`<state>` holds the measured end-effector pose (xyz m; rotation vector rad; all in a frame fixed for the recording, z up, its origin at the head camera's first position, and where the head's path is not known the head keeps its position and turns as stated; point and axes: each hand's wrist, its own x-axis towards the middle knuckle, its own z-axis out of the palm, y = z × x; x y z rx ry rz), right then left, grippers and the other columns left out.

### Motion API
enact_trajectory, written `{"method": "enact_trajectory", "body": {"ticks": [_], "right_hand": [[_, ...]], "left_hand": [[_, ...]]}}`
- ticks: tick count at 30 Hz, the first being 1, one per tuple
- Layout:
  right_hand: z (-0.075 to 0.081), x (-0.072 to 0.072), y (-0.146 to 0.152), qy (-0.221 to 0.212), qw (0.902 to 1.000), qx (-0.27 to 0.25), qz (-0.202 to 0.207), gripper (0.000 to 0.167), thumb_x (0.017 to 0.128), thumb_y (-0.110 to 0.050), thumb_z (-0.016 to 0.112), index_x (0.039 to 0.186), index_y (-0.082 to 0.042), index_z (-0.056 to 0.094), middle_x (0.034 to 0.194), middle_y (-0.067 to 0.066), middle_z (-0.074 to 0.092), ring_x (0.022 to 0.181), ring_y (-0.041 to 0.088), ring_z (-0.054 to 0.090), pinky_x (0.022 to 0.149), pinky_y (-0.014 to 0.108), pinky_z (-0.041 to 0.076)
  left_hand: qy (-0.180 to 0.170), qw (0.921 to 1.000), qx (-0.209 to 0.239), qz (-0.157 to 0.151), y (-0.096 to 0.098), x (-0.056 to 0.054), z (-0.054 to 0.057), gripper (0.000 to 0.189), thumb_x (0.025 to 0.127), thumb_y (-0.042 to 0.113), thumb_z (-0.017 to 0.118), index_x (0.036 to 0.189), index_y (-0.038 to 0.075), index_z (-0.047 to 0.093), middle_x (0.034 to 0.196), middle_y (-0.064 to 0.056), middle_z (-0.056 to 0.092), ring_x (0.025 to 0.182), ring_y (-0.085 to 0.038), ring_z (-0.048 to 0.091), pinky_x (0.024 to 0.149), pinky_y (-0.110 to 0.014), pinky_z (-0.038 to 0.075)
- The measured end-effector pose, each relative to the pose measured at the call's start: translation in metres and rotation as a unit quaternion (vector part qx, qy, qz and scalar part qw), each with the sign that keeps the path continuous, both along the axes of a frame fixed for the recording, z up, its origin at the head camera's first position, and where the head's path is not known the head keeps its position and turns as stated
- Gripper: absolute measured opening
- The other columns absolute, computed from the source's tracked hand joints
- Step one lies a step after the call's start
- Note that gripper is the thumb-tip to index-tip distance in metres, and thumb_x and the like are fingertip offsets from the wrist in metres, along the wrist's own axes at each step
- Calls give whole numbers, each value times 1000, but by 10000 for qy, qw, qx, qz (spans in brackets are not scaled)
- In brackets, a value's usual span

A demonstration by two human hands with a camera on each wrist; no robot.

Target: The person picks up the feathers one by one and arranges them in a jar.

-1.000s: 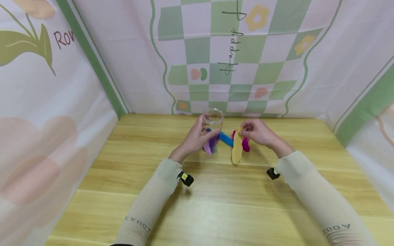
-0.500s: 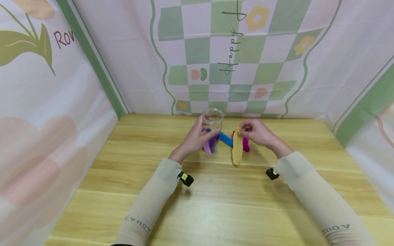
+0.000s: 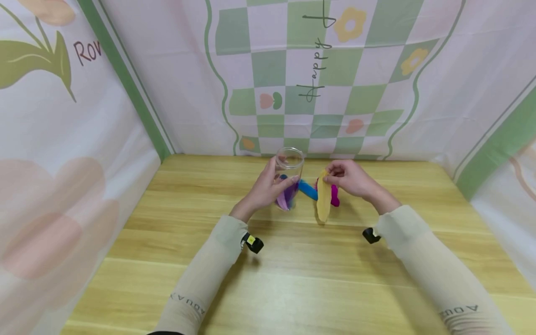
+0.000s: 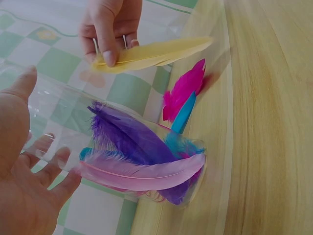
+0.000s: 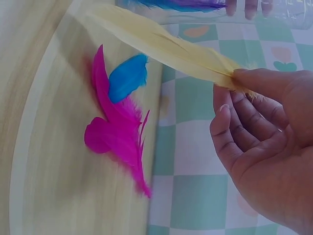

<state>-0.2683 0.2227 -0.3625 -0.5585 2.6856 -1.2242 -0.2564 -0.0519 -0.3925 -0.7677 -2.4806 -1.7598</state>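
My left hand (image 3: pixel 264 190) grips a clear cylindrical cup (image 3: pixel 290 167), which stands upright on the table. Inside the cup, in the left wrist view, lie a purple feather (image 4: pixel 131 137) and a light pink feather (image 4: pixel 142 175), with some blue and magenta behind them. To the right of the cup, my right hand (image 3: pixel 352 179) pinches a yellow feather (image 3: pixel 323 200) by its quill end between thumb and fingers, its other end pointing down. Behind the yellow feather, a blue feather (image 3: pixel 308 190) and magenta feathers (image 5: pixel 115 132) lie on the table, partly hidden in the head view.
The wooden table (image 3: pixel 293 279) stretches in front of both arms. A printed checkered cloth (image 3: pixel 268 70) hangs along its back edge, and cloth walls stand at the left and right.
The right hand and the yellow feather have shifted very slightly, with the feather's lower tip a little higher now. The left hand and cup have stayed in place.
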Motion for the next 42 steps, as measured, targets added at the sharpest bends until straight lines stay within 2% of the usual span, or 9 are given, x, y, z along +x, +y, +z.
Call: {"method": "enact_trajectory", "body": {"ticks": [9, 18, 27, 38, 42], "right_hand": [[2, 0, -1, 71, 9999, -61, 37, 11, 99, -7, 68, 104, 2, 67, 99, 18, 69, 87, 25, 67, 71, 29, 58], [3, -1, -2, 247, 9993, -265, 59, 9, 97, -4, 69, 101, 3, 67, 96, 17, 69, 84, 22, 68, 71, 31, 60], [10, 0, -3, 107, 9997, -206, 42, 11, 98, -8, 69, 104, 1, 67, 99, 18, 70, 87, 25, 69, 74, 32, 60], [13, 2, -4, 134, 9997, -180, -61, 15, 97, -10, 70, 108, 1, 68, 100, 18, 70, 89, 26, 69, 74, 32, 60], [14, 3, -4, 149, 9997, -183, -101, 16, 97, -10, 71, 109, 1, 67, 100, 18, 70, 89, 26, 70, 72, 28, 59]], "left_hand": [[-14, 10000, -70, -1, -1, 0, -1, 69, 100, 28, 69, 152, 2, 30, 150, -13, 43, 138, -32, 47, 114, -52, 42], [-23, 10000, -77, 20, 0, 0, -1, 64, 100, 27, 69, 150, 10, 31, 150, -11, 43, 139, -29, 47, 114, -50, 42], [-18, 10000, -54, 19, -1, 0, 0, 65, 100, 28, 69, 150, 9, 31, 149, -11, 44, 138, -29, 48, 113, -50, 43], [-32, 10000, 5, -7, -1, -1, -3, 71, 99, 30, 70, 153, 7, 30, 150, -13, 44, 139, -29, 46, 115, -52, 41], [-31, 10000, 21, 0, -1, -2, -3, 68, 99, 29, 70, 151, 8, 31, 150, -12, 43, 139, -29, 46, 114, -51, 41]]}}
